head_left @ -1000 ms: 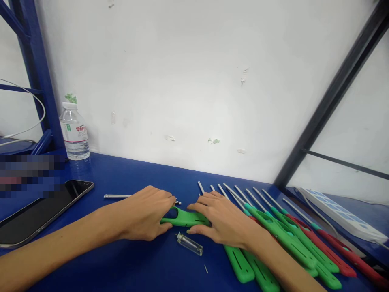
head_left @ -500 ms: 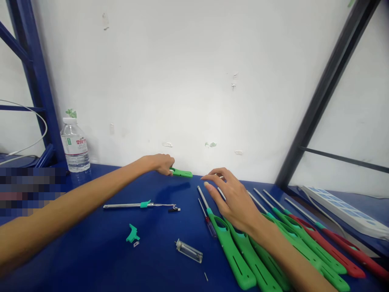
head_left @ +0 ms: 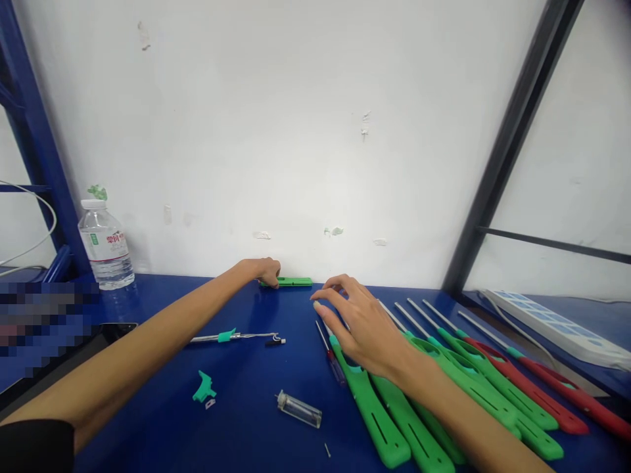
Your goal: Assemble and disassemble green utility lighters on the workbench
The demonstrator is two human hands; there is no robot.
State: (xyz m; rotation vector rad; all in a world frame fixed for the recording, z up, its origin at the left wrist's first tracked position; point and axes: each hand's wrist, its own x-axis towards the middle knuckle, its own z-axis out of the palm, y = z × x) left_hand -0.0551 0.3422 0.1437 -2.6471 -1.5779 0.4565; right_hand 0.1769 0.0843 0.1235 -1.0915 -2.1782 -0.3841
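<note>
Green plastic casing, lying on the blue worktop near the wall, gripped at one end by the fingers of the left hand; right hand above the green lighters, fingers loosely spread and curved.

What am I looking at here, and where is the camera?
There is no robot: a person works bare-handed, filmed by one camera worn on the head, looking forward and down. The left hand grips a slim green plastic casing near the white wall. The open right hand is held over long-nosed tools with green or red handles. On the blue tabletop also lie a clear plastic cylinder, a thin silver rod with a teal collar, and a small teal plastic piece.
</note>
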